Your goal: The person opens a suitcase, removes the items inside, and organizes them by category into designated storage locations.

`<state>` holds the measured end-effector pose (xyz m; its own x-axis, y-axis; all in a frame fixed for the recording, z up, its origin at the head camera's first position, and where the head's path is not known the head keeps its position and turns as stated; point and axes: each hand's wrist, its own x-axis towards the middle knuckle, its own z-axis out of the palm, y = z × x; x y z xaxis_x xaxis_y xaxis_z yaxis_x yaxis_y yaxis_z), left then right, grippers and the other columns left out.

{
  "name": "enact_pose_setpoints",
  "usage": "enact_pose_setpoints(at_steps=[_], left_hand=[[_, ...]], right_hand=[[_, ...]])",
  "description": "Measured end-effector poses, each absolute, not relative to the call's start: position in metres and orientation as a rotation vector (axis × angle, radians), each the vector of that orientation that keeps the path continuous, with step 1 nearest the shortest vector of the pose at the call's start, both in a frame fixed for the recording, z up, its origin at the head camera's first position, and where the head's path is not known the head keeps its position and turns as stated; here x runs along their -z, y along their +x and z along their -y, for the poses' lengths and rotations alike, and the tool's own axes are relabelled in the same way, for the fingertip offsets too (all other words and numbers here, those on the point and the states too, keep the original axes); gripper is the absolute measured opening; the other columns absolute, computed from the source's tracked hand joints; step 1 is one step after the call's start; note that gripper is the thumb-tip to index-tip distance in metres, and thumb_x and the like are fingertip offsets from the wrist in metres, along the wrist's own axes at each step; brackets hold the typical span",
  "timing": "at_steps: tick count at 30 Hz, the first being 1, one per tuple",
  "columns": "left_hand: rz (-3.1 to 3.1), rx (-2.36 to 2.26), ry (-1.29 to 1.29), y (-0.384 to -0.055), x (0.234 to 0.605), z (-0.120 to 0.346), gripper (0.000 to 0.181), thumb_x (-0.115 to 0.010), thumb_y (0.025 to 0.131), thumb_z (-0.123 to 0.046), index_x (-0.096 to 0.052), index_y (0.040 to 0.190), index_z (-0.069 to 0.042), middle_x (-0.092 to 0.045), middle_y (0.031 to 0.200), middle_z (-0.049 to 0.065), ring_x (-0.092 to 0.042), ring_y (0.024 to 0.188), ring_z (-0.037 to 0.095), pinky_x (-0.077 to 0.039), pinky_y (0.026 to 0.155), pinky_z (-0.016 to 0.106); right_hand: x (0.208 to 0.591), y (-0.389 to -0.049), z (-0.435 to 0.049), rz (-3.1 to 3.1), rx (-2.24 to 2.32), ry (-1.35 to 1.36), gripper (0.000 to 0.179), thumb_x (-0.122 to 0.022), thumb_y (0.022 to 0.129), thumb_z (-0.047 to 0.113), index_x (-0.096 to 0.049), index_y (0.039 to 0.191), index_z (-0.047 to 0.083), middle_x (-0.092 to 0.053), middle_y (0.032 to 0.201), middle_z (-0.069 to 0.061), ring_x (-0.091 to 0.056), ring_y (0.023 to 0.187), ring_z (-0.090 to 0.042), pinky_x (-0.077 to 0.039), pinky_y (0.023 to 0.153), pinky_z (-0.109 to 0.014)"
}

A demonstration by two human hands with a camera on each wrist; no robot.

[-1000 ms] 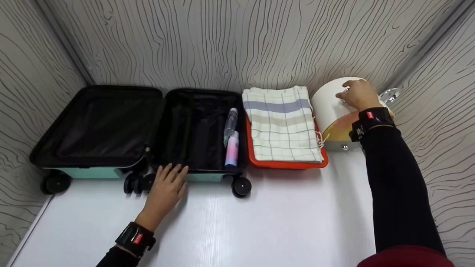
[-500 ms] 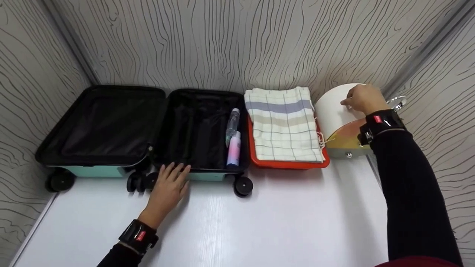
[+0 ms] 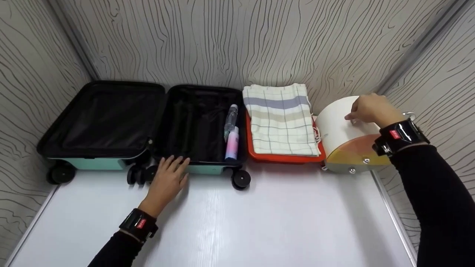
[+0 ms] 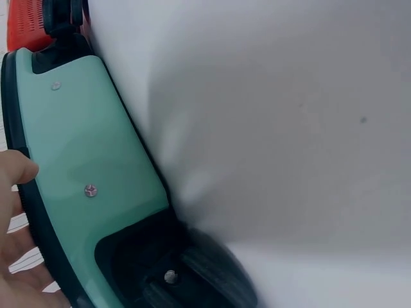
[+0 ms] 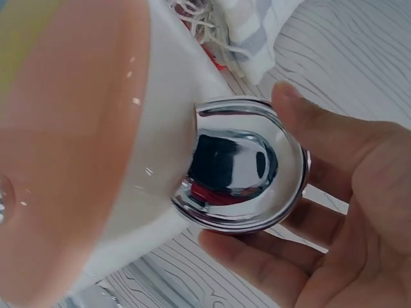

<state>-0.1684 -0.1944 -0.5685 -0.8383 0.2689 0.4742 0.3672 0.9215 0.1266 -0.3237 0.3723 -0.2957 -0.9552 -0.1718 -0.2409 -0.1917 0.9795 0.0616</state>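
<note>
My left hand (image 3: 169,183) lies at the front edge of the open mint-green suitcase (image 3: 202,169), fingers straight over its black rim. In the left wrist view the thumb (image 4: 19,168) touches that rim from outside. My right hand (image 3: 371,109) holds the shiny chrome handle (image 5: 237,167) on top of a white rounded case (image 3: 334,118), with thumb on one side and fingers curled round the other. The case has a translucent orange and yellow end panel (image 3: 362,150) with chrome knobs. Inside the suitcase lie a clear bottle (image 3: 231,118) and a pink-and-blue bottle (image 3: 232,144).
A red basket (image 3: 285,158) bearing a folded checked cloth (image 3: 284,129) stands between suitcase and case. The suitcase's other half (image 3: 107,115) lies open at the left. Black wheels (image 3: 242,179) stick out in front. Wood-patterned walls (image 3: 200,40) enclose the white table (image 3: 241,222).
My right hand and the white case have moved nearer to me and slightly right, away from the back wall. My left hand has stayed at the suitcase rim.
</note>
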Motion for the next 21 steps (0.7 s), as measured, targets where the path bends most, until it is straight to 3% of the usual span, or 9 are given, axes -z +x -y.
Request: enact_pose_setpoints(at_steps=[10, 17, 21], left_hand=[[2.667, 0.319, -0.457, -0.169, 0.563, 0.195, 0.049, -0.079, 0.099, -0.022, -0.069, 0.144, -0.007, -0.073, 0.14, 0.02, -0.065, 0.135, 0.046, -0.049, 0.12, 0.065], [2.746, 0.353, -0.456, -0.173, 0.555, 0.194, 0.047, -0.077, 0.101, -0.021, -0.068, 0.145, -0.007, -0.071, 0.142, 0.021, -0.064, 0.137, 0.047, -0.047, 0.121, 0.066], [2.79, 0.334, -0.437, -0.171, 0.547, 0.192, 0.045, -0.076, 0.102, -0.024, -0.069, 0.144, -0.007, -0.072, 0.142, 0.021, -0.065, 0.137, 0.046, -0.048, 0.121, 0.065]], right_hand=[[0.289, -0.293, -0.366, -2.813, -0.156, -0.285, 0.031, -0.078, 0.098, 0.027, -0.079, 0.1, -0.003, -0.075, 0.079, -0.009, -0.066, 0.076, -0.027, -0.052, 0.078, -0.049], [0.286, -0.276, -0.362, -2.776, -0.139, -0.28, 0.032, -0.077, 0.098, 0.029, -0.081, 0.1, -0.003, -0.078, 0.087, -0.012, -0.068, 0.075, -0.026, -0.057, 0.07, -0.044], [0.285, -0.268, -0.356, -2.722, -0.113, -0.286, 0.031, -0.074, 0.1, 0.032, -0.081, 0.095, 0.002, -0.073, 0.081, -0.008, -0.067, 0.065, -0.023, -0.053, 0.058, -0.034]])
